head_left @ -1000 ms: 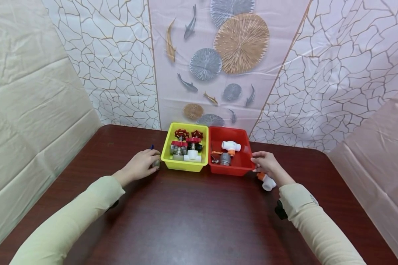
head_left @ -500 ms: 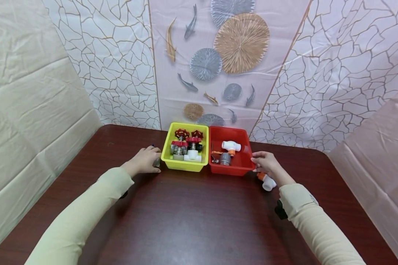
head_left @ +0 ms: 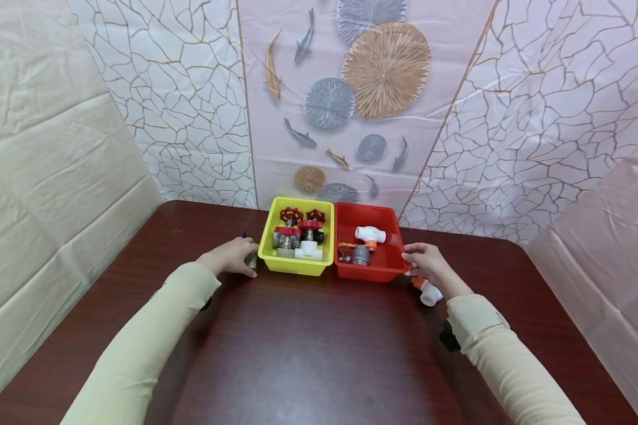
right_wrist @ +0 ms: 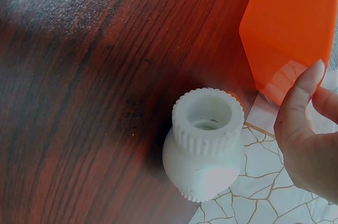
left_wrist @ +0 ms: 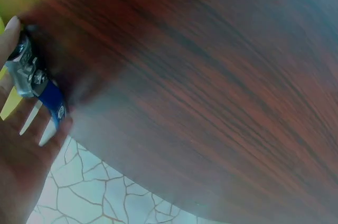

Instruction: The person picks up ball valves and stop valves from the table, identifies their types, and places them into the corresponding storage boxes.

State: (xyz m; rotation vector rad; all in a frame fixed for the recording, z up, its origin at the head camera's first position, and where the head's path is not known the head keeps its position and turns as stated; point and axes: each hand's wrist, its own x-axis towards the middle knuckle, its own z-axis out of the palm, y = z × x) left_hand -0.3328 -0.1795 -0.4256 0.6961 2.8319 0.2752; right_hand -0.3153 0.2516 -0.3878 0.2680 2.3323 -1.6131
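My left hand (head_left: 232,257) is just left of the yellow bin (head_left: 296,267), thumb and fingers around a metal ball valve with a blue handle (left_wrist: 51,97). In the left wrist view the thumb lies at one end of the valve and the fingers pass behind it. The hand hides part of the valve in the head view. My right hand (head_left: 429,263) pinches the right rim of the red bin (head_left: 369,274) between thumb and finger. Beside that hand, a white plastic valve with an orange part (head_left: 430,294) lies on the table.
The yellow bin holds several valves with red handwheels (head_left: 291,215) or handles, and a white tee-shaped piece (head_left: 308,251). In the red bin lie a white-and-orange valve (head_left: 370,235) and a grey valve (head_left: 361,255). A patterned cloth wall (head_left: 202,118) stands behind the table (head_left: 319,348).
My left hand and forearm have moved a little forward and right, and the thumb has come round the near side of the ball valve. My right hand stays on the red bin's rim.
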